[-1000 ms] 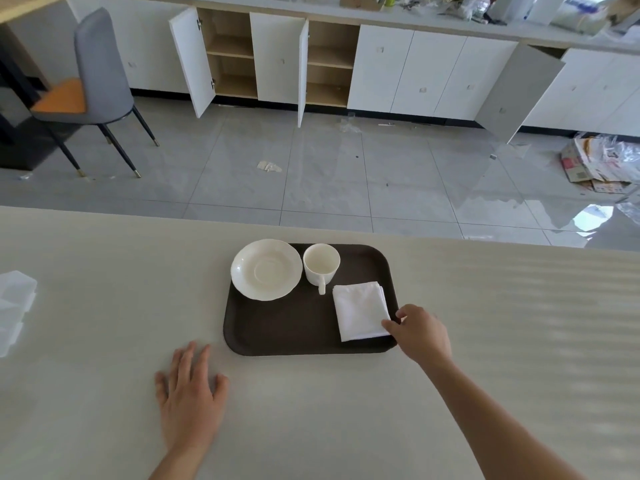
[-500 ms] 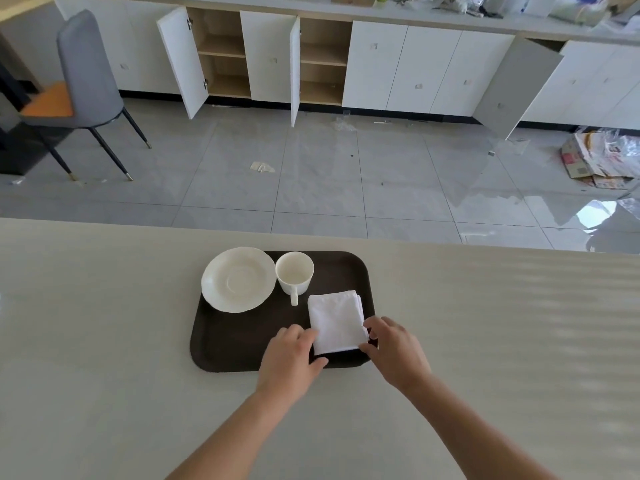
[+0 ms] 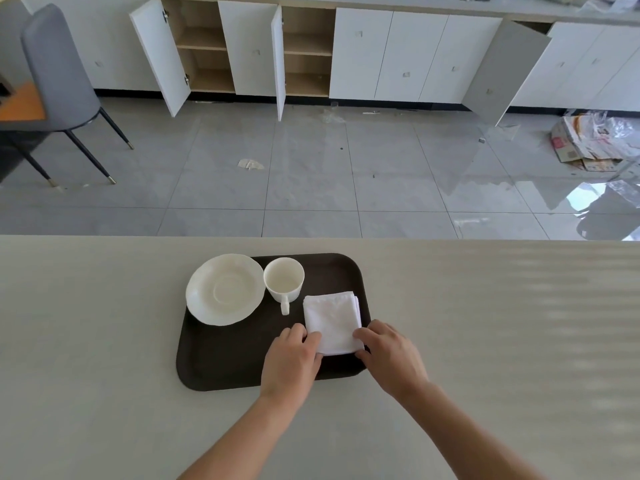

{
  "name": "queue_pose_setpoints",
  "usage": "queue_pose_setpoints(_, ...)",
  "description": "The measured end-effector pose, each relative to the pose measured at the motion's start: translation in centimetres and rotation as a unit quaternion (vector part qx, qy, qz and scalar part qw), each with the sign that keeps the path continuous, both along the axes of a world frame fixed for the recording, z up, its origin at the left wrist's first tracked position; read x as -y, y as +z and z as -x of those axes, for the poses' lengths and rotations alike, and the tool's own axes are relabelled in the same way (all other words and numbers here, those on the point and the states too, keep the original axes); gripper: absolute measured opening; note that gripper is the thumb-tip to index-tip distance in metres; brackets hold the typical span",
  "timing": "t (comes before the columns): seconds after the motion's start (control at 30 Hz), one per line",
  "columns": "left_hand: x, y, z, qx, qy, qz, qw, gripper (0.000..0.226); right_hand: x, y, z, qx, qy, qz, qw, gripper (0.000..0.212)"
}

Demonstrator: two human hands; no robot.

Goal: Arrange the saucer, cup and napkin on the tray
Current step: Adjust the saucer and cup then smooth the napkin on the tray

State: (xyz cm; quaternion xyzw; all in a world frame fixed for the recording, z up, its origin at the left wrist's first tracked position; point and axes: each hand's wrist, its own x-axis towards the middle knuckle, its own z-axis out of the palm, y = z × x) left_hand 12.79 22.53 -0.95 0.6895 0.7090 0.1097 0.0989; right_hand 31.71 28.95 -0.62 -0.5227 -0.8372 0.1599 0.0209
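Napkin (image 3: 333, 322): white cloth, folded to a soft square, layered edges showing at its far right corner; lies flat on the right half of the tray (image 3: 228, 355), its right edge close to the tray's rim. Left hand (image 3: 292, 363) comes in from below, fingers curled onto the napkin's near left corner, pinching or pressing it; the exact grip is hidden under the knuckles. Right hand (image 3: 389, 356) meets the near right corner the same way, fingertips on the cloth, thumb side tucked out of sight, so whether it grasps or only presses is hard to say. Tray is dark brown, matte, a rounded rectangle with a low raised lip; its near right corner is covered by the hands. Cup (image 3: 284, 278): glossy white ceramic, upright, seemingly empty, handle pointing toward the person, just left of the napkin's far corner. Saucer (image 3: 225, 289): white, shallow, with a wavy rim and a central ring; sits at the tray's far left, overhanging the lip, touching or nearly touching the cup. Bench (image 3: 104, 341): pale, smooth, faint linear grain. Beyond it are grey glossy floor tiles, white cabinets (image 3: 398, 53) with some doors open, and a grey chair (image 3: 59, 74) cut off at left.
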Motion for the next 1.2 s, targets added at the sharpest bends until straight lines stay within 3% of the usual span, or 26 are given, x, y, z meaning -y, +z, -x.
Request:
queue_pose_setpoints(0.3,-1.3,0.3,-0.4,-0.135,-0.11,-0.029,0.984,0.028,-1.4,0.0,0.3,-0.005,0.007,-0.018,1.0,0.017)
queue_pose_setpoints(0.57,-2.7,0.4,-0.1,-0.172,-0.137,-0.053,0.974,0.014,-2.6,0.1,0.9,-0.022,0.011,-0.026,0.999,0.015)
queue_pose_setpoints(0.9,-5.0,1.2,-0.1,-0.203,-0.13,-0.021,0.97,0.031,-4.6,-0.1,1.6,-0.035,0.01,-0.041,0.999,0.013)
queue_pose_setpoints(1.2,-5.6,1.4,-0.3,-0.204,-0.119,-0.026,0.971,0.028,-5.3,-0.3,1.7,-0.043,0.01,-0.06,0.997,0.007)
